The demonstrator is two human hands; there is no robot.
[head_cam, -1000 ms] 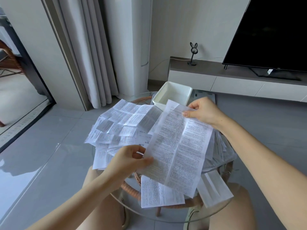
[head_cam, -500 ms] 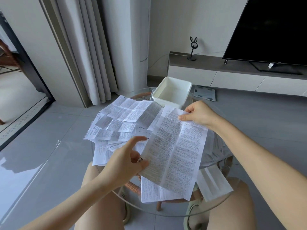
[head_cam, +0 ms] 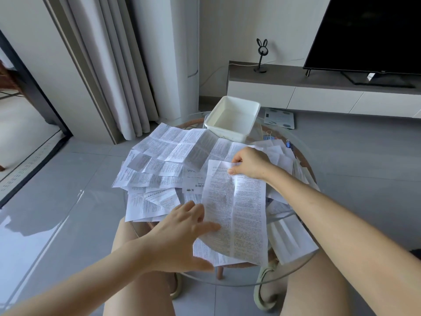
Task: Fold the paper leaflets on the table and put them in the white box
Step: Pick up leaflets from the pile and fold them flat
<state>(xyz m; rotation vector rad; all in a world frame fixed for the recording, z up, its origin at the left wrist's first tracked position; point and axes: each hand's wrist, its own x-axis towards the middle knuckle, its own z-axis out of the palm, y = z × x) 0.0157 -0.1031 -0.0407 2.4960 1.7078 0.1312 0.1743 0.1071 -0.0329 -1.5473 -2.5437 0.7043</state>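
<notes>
At the near edge of the table [head_cam: 241, 283]: long leaflet [head_cam: 239, 215], creased lengthwise, over the pile.
Right hand [head_cam: 249, 164]: fingers [head_cam: 237, 158] pinch the leaflet's far edge.
Left hand [head_cam: 180, 236]: fingers [head_cam: 210, 226] spread wide and straight, tips on its left margin.
Table: round glass, strewn with unfolded leaflets [head_cam: 164, 156]; white box [head_cam: 232, 106] at the far side.
Room: grey tiled floor [head_cam: 68, 213], curtain [head_cam: 109, 65], television [head_cam: 369, 30].

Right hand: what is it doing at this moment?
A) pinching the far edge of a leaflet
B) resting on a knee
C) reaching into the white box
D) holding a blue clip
A: the right hand has its thumb and fingers closed on the far edge of the leaflet, which lies over the pile.
</notes>
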